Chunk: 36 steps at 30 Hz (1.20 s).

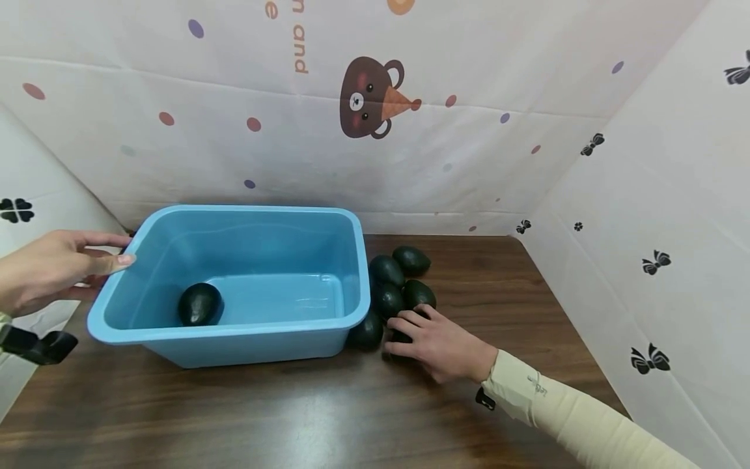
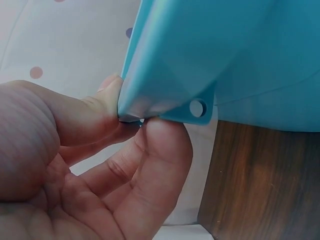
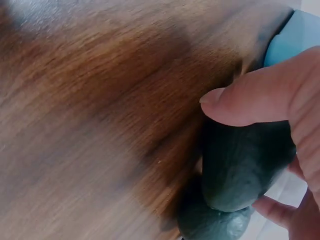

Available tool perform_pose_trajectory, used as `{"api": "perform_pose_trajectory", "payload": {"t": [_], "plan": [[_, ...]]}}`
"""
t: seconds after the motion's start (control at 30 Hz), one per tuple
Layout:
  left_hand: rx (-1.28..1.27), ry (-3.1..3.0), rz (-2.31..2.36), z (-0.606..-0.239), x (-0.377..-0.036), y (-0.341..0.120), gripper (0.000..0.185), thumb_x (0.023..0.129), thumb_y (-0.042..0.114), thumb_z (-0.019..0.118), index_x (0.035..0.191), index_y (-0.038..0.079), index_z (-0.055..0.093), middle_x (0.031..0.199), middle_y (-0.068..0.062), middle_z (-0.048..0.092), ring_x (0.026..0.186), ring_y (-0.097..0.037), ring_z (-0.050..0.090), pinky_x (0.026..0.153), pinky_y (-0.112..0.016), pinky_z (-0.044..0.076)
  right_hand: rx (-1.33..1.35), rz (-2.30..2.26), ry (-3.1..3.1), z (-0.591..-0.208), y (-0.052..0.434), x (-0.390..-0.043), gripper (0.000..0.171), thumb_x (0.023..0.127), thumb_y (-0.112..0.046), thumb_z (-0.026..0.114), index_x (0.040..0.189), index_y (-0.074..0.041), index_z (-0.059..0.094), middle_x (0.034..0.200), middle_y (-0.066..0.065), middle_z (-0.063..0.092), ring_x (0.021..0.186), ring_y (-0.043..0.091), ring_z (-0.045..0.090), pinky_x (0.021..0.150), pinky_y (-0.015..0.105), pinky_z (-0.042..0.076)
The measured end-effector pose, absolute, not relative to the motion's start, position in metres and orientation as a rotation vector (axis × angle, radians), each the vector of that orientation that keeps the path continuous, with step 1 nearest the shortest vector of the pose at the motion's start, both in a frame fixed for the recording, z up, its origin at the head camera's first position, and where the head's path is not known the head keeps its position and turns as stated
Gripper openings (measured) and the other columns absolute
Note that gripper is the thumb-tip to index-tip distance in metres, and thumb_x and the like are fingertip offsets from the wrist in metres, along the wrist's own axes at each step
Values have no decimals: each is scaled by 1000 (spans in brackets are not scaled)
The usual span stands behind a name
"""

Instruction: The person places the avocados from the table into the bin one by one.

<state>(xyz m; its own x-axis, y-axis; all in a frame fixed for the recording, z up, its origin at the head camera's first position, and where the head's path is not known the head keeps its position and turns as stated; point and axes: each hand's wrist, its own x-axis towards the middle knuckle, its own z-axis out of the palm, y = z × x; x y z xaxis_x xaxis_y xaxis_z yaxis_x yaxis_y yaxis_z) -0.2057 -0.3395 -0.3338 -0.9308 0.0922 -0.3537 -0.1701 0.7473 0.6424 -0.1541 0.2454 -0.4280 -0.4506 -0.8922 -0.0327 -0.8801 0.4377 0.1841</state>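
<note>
A light-blue plastic tub (image 1: 252,348) stands on the wooden table, with one dark green avocado (image 1: 200,304) lying inside at the left. My left hand (image 1: 61,270) pinches the tub's left rim; in the left wrist view the thumb is on the rim's outer side and curled fingers (image 2: 162,150) are under its edge. To the right of the tub my right hand (image 1: 436,345) holds an avocado (image 3: 245,165), thumb on one side and fingers on the other, mostly hidden from the head view. Several more avocados (image 1: 387,299) lie bunched against the tub's right side.
Behind the table (image 1: 498,293) hangs a white printed sheet (image 1: 293,150) with dots and a bear's head. Another white sheet (image 1: 644,195) with black bows closes off the right side. Bare wood shows in front of the tub and right of the avocados.
</note>
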Motion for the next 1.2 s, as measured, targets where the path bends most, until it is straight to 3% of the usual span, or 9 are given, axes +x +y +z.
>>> {"api": "perform_pose_trajectory", "payload": {"t": [0.27, 0.57, 0.77, 1.2], "plan": [[-64, 2589, 1006, -338, -208, -341, 83, 109, 40, 51, 157, -17, 13, 137, -49, 48, 83, -24, 73, 78, -57, 65, 1595, -329, -2638, -434, 245, -157, 58, 90, -9, 71, 141, -33, 60, 148, 5, 55, 133, 24, 53, 104, 48, 49], [-67, 2577, 1003, -336, -208, -342, 87, 108, 42, 52, 157, -17, 12, 138, -50, 46, 83, -24, 73, 79, -57, 65, 1584, -336, -2606, -437, 241, -159, 65, 81, -8, 83, 139, -29, 60, 141, 5, 56, 125, 23, 52, 92, 40, 47], [-56, 2571, 1009, -336, -208, -342, 88, 108, 44, 52, 157, -18, 13, 138, -50, 46, 84, -25, 74, 79, -57, 65, 1586, -301, -2568, -438, 240, -157, 58, 83, -5, 79, 134, -28, 62, 135, 4, 57, 118, 22, 52, 84, 36, 43], [-58, 2574, 1004, -336, -209, -342, 88, 108, 43, 52, 157, -18, 12, 140, -50, 43, 84, -25, 73, 79, -57, 65, 1545, -228, -2581, -429, 239, -153, 57, 79, -2, 78, 128, -26, 62, 132, 3, 56, 117, 22, 50, 84, 35, 40]]}}
